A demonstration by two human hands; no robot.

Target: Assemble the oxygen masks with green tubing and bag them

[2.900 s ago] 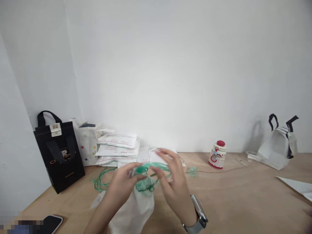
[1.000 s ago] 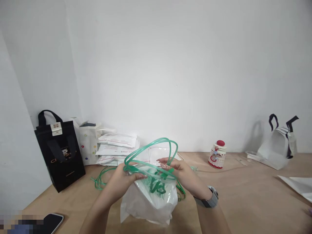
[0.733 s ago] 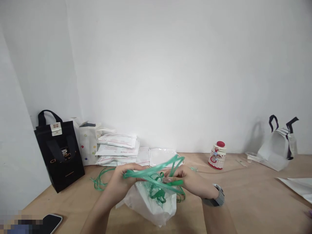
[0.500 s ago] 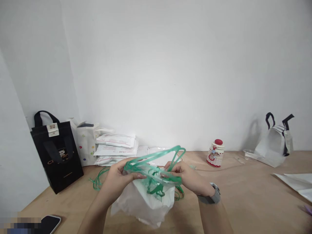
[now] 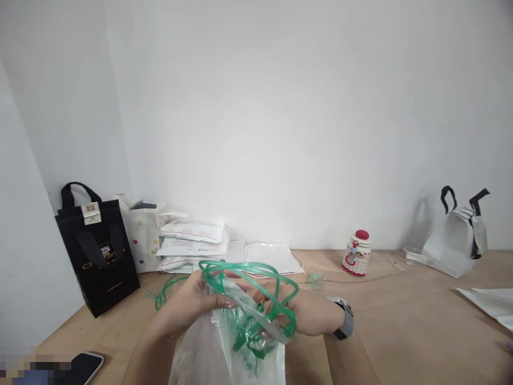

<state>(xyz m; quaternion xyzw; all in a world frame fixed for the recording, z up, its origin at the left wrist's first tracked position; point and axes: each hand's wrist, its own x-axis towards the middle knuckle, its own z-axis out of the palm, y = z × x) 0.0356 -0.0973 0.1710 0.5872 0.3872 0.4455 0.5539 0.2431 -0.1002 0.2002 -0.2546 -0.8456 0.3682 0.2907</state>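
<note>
A clear plastic bag (image 5: 216, 353) hangs between my hands above the wooden table (image 5: 401, 331). My left hand (image 5: 188, 305) pinches the bag's mouth at its left edge. My right hand (image 5: 312, 313), with a watch on its wrist, grips the bag's right side and the green tubing. Loops of green tubing (image 5: 248, 291) stand over the bag's mouth, and more of it lies coiled inside. A further length of green tube (image 5: 164, 291) trails on the table to the left.
A black paper bag (image 5: 98, 254) and a white dotted bag (image 5: 146, 235) stand at the left wall. Stacked white packets (image 5: 194, 243) lie behind my hands. A red-capped jar (image 5: 357, 254), a white bag (image 5: 457, 238), a phone (image 5: 82, 366) and a small green connector (image 5: 315, 279) are around.
The tubing loops have dropped lower and further into the bag. The bag has come toward me and hangs lower in view, and my right hand has gone behind it.
</note>
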